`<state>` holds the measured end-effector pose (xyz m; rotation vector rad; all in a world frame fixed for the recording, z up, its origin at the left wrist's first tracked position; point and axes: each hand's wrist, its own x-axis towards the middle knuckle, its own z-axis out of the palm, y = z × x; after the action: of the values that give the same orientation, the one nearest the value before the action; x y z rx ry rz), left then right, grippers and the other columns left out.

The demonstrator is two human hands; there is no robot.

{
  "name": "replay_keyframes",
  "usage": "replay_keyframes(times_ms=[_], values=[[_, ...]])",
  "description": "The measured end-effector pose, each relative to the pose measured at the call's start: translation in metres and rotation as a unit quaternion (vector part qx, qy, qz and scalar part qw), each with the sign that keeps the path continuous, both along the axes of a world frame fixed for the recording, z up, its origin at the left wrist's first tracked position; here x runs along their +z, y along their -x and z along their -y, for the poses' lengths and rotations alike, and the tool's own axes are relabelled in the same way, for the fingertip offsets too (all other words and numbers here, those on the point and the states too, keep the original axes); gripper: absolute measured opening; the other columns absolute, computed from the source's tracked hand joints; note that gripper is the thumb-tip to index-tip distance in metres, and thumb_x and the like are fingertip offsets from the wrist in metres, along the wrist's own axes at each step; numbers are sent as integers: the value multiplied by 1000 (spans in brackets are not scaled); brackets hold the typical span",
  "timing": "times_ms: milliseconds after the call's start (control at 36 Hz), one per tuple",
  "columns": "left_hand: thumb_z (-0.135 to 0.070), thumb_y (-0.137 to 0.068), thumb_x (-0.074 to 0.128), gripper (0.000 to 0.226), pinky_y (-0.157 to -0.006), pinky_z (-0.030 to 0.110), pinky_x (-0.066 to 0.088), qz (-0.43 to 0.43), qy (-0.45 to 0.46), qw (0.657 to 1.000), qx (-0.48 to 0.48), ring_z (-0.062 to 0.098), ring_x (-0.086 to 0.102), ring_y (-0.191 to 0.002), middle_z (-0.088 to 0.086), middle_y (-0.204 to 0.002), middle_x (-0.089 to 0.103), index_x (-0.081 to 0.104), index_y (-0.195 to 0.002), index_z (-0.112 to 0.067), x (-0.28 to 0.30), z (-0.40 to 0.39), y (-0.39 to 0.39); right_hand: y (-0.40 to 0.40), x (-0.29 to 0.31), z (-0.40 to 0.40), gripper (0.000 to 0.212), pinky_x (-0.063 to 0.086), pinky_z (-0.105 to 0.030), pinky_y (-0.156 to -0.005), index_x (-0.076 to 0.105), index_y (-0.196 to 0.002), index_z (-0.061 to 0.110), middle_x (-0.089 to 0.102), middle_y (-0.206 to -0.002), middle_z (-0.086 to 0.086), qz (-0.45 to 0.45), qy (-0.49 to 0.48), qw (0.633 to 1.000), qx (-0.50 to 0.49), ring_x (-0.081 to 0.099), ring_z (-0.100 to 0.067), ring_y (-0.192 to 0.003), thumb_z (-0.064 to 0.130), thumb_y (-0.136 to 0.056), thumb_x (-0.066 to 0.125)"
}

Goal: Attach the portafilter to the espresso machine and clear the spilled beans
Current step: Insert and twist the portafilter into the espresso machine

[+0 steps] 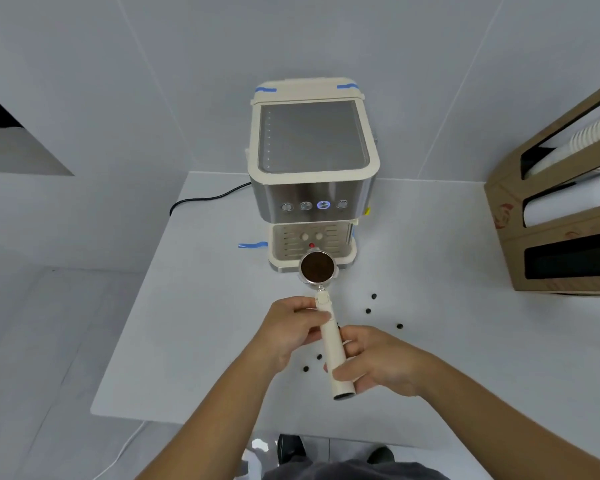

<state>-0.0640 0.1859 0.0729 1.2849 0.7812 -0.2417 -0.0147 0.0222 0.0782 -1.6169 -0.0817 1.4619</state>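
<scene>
I hold the portafilter (317, 270) in both hands in front of the espresso machine (312, 174), above the white desk (205, 306). My left hand (291, 329) is wrapped around the upper part of the cream handle, close to where it joins the metal basket, with the thumb pressed on top. My right hand (378, 360) is closed around the lower part of the handle, near its dark end cap, fingers curled underneath. The basket is filled with brown ground coffee and faces up; it sits just in front of the machine's drip tray (312, 249), not yet under the brew head.

The machine stands at the back of the desk, cream and steel, with four round buttons across its front; one of them glows blue. Strips of blue tape (252, 244) show on the desk just left of the drip tray and on the top rear corners of the machine. A black power cord (201, 199) trails off to the left of the machine.

Spilled coffee beans (373, 296) lie scattered on the desk in front of the machine: three to the right of the portafilter handle and two below my left hand. A cardboard cup dispenser (561, 216) holding paper cups stands to the right of the machine.
</scene>
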Motion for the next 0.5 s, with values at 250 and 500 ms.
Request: replay_keyframes(times_ms=[250,500], values=[[-16,-85,72,14,-80,28,60,-11,-114,990,-86,22,72,-93,9,-99,74,71,-99,-18,2,-24,5,3,-8,-18,51,60,-44,-81,57,-124,11,70,-108,-11,-16,-18,999,-31,72,-21,-97,-6,-78,71],[-28,-86,70,19,-79,19,50,70,-301,941,-139,6,68,-88,-11,-94,72,72,-105,-27,55,-61,1,-5,-7,-41,45,59,-48,-85,57,-121,7,68,-109,-15,-16,-24,995,-94,69,-28,-97,-5,-79,70]])
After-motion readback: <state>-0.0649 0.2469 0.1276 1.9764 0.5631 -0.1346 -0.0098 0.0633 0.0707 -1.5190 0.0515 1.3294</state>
